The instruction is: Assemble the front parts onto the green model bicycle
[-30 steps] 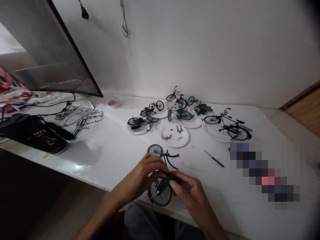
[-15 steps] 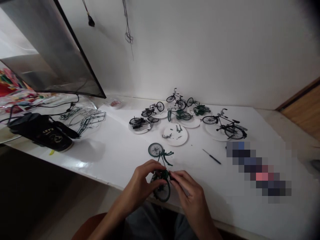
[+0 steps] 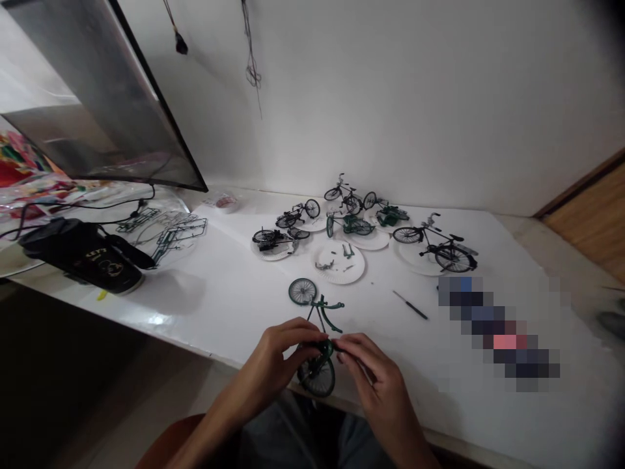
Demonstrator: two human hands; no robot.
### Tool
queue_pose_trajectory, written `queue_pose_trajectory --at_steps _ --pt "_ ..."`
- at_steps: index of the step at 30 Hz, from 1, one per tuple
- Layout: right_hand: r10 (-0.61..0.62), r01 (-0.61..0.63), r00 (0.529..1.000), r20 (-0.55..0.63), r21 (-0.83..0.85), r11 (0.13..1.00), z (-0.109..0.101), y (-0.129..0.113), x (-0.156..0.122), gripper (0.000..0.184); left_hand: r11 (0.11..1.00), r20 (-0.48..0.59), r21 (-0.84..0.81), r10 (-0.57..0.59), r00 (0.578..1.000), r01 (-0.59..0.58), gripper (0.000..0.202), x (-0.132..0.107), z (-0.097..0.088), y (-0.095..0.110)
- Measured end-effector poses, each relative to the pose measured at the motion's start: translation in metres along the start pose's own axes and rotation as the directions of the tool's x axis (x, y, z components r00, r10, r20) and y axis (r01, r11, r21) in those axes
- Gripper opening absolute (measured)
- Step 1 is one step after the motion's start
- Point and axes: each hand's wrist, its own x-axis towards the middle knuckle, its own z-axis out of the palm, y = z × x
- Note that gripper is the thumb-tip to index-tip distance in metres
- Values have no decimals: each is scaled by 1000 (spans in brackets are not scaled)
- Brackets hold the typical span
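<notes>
A dark green model bicycle [image 3: 321,309] lies near the table's front edge. One spoked wheel points away from me and the other sits close to my lap. My left hand [image 3: 288,348] is closed on the bicycle's frame, thumb and fingers pinching it just above the near wheel. From the other side, my right hand [image 3: 374,365] pinches a small dark part at the green piece over that wheel. The fingertips hide most of this part, so I cannot make out its kind.
A paper plate [image 3: 359,273] with small loose parts lies beyond the bicycle. Several model bicycles stand or lie on plates behind it. A screwdriver [image 3: 413,306] is on the right. At left are a black tumbler [image 3: 90,257], part frames [image 3: 178,231] and a monitor [image 3: 112,98].
My left hand's fingers have shifted on the frame, and the bicycle has turned slightly, its green part moving a little to the right. My right hand stays pinched beside it.
</notes>
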Motion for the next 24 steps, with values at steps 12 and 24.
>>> queue_pose_trajectory --at_steps 12,24 --pt "62 -63 998 23 41 997 2 -3 1 21 990 50 137 40 998 -46 33 0 -5 5" --pt "-35 -15 993 -113 -413 911 -80 -4 -47 24 962 99 191 179 979 -195 49 19 10 34"
